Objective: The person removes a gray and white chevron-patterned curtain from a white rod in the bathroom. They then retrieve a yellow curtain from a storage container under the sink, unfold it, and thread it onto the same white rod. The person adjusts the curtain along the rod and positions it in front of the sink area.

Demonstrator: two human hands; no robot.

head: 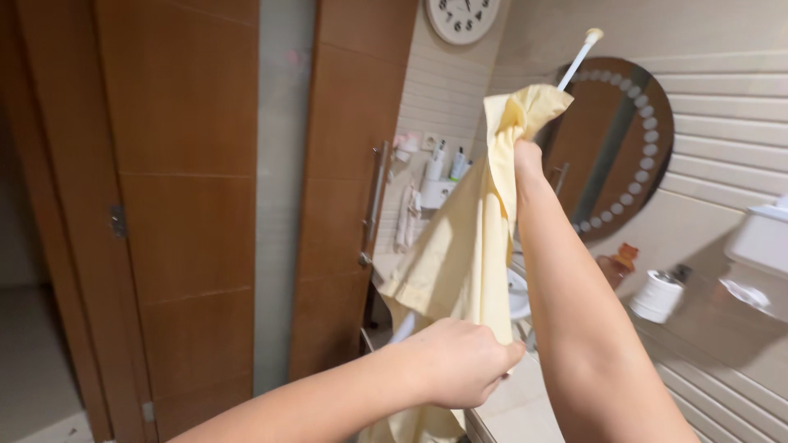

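Observation:
A pale yellow cloth (460,246) hangs along a white pole (577,59) that sticks up toward the upper right. My right hand (525,154) is raised high and grips the bunched top of the cloth on the pole. Lower down, my left hand (464,361) is closed around the cloth's lower part, near where the pole's bottom end is hidden behind the fabric.
A wooden door (185,205) with a frosted glass strip and a metal handle (374,205) stands at left. A round mirror (624,139) and a wall clock (462,16) hang ahead. Toiletry bottles (447,164), a sink (519,295) and a white cup (658,295) line the counter.

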